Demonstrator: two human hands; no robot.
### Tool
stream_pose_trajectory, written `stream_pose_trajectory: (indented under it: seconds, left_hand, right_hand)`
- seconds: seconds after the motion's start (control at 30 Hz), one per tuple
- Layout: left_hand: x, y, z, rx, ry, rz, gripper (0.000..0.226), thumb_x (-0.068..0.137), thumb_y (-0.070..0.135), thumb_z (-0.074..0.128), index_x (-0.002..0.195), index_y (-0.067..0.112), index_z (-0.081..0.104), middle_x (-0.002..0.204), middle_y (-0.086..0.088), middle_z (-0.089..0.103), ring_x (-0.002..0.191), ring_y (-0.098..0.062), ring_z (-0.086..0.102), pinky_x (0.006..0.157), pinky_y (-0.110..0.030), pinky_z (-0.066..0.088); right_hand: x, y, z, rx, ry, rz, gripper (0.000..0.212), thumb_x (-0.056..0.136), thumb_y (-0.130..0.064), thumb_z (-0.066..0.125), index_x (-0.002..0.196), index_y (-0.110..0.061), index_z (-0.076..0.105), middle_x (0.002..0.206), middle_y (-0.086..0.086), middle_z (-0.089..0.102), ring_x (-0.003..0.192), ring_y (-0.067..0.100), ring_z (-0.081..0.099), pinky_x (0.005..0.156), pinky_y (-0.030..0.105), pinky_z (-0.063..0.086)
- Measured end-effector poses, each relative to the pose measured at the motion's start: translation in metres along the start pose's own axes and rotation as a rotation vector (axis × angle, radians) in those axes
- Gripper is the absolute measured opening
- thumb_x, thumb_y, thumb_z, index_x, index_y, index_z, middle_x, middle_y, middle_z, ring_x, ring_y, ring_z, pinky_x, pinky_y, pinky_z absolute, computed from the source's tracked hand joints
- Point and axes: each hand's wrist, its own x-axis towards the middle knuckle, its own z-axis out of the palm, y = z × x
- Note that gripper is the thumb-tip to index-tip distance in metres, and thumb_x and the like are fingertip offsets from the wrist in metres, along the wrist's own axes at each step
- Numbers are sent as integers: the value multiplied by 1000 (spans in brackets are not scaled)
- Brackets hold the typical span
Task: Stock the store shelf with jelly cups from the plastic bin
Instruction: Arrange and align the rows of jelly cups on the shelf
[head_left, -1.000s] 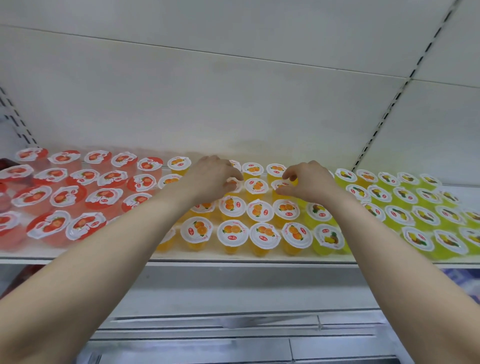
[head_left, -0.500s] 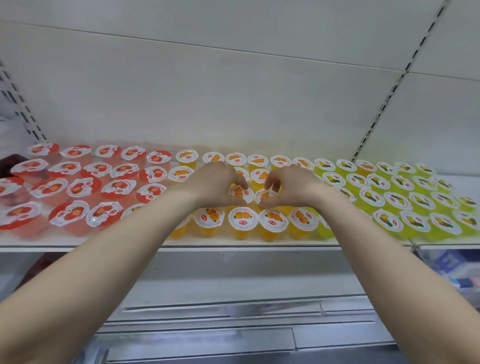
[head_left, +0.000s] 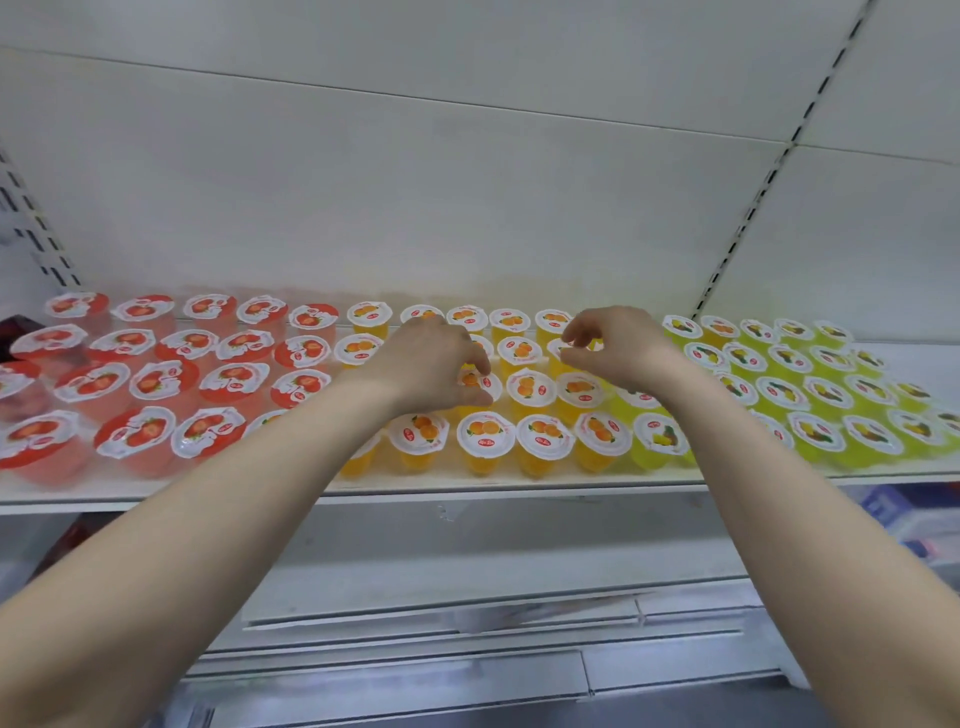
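Orange jelly cup (head_left: 475, 382), second row from the shelf (head_left: 156, 493) front edge, lies directly under the left hand (head_left: 426, 364), its fingers (head_left: 475, 358) clamped on the rim. Right hand (head_left: 623, 348) is curled nearer the back edge, its grip unclear.

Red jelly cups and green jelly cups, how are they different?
The red jelly cups sit at the left end of the shelf; the green jelly cups sit at the right end. The red ones' lids picture red fruit; the green ones' lids picture yellow fruit. Both stand upright, with round white lids.
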Motion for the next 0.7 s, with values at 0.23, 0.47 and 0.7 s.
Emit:
stream_pose_trajectory:
  seconds: [0.23, 0.47, 0.7]
  left_hand:
    - [13, 18, -2, -60, -6, 109, 32, 97, 44, 50, 125, 35, 62, 131, 8, 59, 122, -19, 48, 102, -39, 39]
    - [15, 21, 3, -23, -47, 138, 29, 98, 40, 49, 123, 38, 63, 126, 8, 64, 117, -19, 52, 101, -41, 40]
    - [14, 18, 3, -55, -27, 107, 30, 97, 37, 52, 126, 36, 62, 128, 7, 62, 119, -19, 50, 101, -38, 41]
  right_hand:
    - [-6, 14, -3, -72, -198, 89, 49, 75, -52, 76, 116, -26, 65, 110, -7, 64, 101, 16, 60, 84, 32, 52]
    - [-9, 16, 5, -159, -197, 78, 56, 71, -52, 77, 119, -27, 63, 114, -4, 64, 102, 18, 60, 88, 40, 54]
    - [-13, 20, 3, -140, -189, 88, 53, 73, -54, 76, 117, -28, 63, 115, -5, 64, 103, 18, 59, 90, 41, 53]
